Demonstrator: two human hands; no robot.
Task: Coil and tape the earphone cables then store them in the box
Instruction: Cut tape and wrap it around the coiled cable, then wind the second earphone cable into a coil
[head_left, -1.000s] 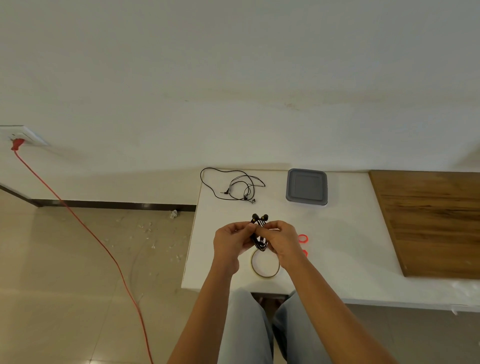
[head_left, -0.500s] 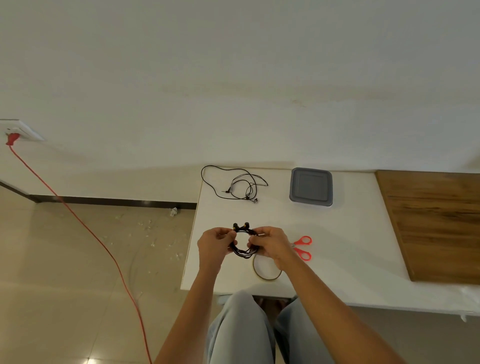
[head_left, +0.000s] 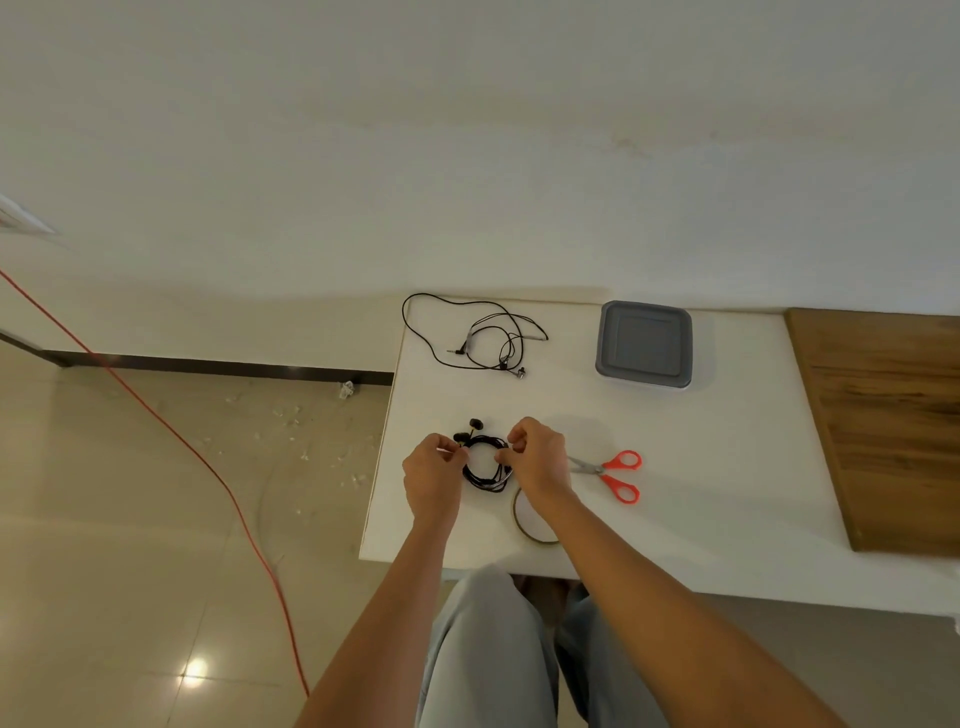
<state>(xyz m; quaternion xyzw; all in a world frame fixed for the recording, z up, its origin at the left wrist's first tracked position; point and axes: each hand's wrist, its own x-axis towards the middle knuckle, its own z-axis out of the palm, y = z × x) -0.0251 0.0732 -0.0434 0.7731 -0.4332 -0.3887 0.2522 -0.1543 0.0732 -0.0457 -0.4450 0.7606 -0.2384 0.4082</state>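
Spreading coiled earphone (head_left: 485, 480) from tight bunch into round loop, lower over table (head_left: 727, 467) than second ago: coiling done, taping next. Tape roll (head_left: 521, 526) nearest, by right wrist; left grip (head_left: 434, 475), right grip (head_left: 537, 457) pinching opposite sides of loop; scissors (head_left: 621, 475) beside. Farther: second earphone (head_left: 483, 343) loose, box (head_left: 644, 345) closed

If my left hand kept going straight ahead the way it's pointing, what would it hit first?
Past the coiled earphones it pinches, the left hand would probably meet the loose earphones; depth is unclear.
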